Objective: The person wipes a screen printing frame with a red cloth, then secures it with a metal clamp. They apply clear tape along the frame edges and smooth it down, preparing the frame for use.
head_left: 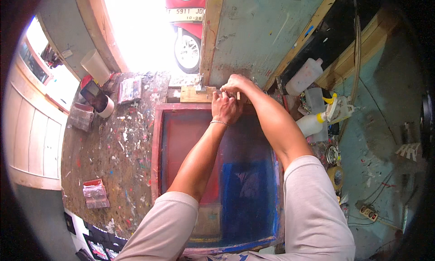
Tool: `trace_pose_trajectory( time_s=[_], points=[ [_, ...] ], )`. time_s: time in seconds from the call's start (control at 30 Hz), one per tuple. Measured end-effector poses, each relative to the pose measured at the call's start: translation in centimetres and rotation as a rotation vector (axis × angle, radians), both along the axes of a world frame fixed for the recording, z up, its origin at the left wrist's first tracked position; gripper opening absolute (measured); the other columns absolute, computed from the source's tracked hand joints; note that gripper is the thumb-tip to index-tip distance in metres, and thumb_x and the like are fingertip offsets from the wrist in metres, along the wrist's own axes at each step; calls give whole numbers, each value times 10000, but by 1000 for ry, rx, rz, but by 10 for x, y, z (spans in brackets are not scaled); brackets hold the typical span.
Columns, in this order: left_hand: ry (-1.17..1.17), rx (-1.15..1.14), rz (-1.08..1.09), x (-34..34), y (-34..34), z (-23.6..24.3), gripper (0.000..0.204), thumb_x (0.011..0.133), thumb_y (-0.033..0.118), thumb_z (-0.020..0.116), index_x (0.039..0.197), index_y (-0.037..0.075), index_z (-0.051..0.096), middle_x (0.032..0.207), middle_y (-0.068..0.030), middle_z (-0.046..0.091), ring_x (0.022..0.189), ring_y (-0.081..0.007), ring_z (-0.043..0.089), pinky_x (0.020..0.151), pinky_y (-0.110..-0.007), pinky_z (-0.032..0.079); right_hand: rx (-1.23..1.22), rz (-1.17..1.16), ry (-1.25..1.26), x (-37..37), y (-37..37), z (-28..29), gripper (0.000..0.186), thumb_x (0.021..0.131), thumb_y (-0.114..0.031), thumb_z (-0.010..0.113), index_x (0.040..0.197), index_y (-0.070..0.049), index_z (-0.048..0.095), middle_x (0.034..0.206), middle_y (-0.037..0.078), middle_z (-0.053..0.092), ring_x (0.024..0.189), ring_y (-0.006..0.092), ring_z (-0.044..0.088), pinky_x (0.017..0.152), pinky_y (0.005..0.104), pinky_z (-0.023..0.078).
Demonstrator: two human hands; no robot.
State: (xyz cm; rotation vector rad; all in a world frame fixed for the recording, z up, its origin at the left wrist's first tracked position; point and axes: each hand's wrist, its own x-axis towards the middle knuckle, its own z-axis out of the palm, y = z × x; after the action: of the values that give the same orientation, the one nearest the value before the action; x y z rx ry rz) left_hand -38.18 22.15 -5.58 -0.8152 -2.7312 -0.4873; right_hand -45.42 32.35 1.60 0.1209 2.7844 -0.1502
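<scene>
We look down on a paint-spattered tabletop (113,147) with our two bare arms stretched toward twelve o'clock. A screen frame (156,143) lies flat at the centre, its red-stained wooden border around a mesh stained red and blue. Both our hands meet at the frame's far edge, touching each other. Our left hand (225,107) is curled, fingers closed, over the frame's top rail. Our right hand (235,82) sits just beyond it, fingers pinched on a wooden clamp block (195,94) against the wall; what exactly they grip we cannot tell.

The frame looks stiff and fairly light, but the mesh seems taut and easily damaged, and may be slick with ink. We judge it best held by the wooden rails, never the mesh.

At ten o'clock stand a pale cup (94,65), a dark phone (93,93) propped in a white pot, and a flat clear packet (130,89). At eight o'clock lies a small packet (95,192) with a red top. At two o'clock a translucent jug (304,76) leans, and at three o'clock a white spray bottle (317,120) with a yellow collar lies beside a tape roll (336,175).
</scene>
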Motion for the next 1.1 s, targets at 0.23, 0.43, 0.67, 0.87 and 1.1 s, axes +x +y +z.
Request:
trace_pose_trajectory(
  time_s=[0.23,0.43,0.67,0.87,1.1],
  points=[
    [39,66,6,-10,8,-33,455,922,464,555,1066,66,723,1037,-188,721,938,-318,693,1062,-508,348,92,-161,80,-10,-13,-31,386,823,-369,684,1097,-113,775,1215,144,720,1148,310,685,912,448,556],
    [316,10,56,-16,7,-48,540,912,394,525,1358,101,613,1311,-168,658,1191,-277,622,1153,-535,282,392,-42,121,-12,-42,-26,257,926,-296,623,1108,-218,787,1198,59,741,1135,223,696,874,423,548],
    [-47,126,15,8,1,-4,583,971,518,490,1076,-6,721,1029,-207,700,1073,-307,653,1112,-502,313,-372,324,-105,-27,55,5,482,976,-486,642,1068,-29,766,1018,95,760,958,135,658,879,317,527],
    [-54,85,1,5,-1,-2,568,976,520,486,1116,19,713,1122,-242,691,1076,-309,645,1094,-495,312,-490,491,-405,-49,77,-14,423,1043,-405,570,1245,-64,718,1176,58,743,1084,116,636,988,322,494],
    [56,164,43,4,4,-13,524,966,476,503,1075,6,706,1007,-221,685,1020,-315,649,1076,-493,332,-790,457,-490,-50,90,-40,512,1047,-498,526,964,-42,742,896,-75,677,839,63,555,800,289,487]
  ],
)
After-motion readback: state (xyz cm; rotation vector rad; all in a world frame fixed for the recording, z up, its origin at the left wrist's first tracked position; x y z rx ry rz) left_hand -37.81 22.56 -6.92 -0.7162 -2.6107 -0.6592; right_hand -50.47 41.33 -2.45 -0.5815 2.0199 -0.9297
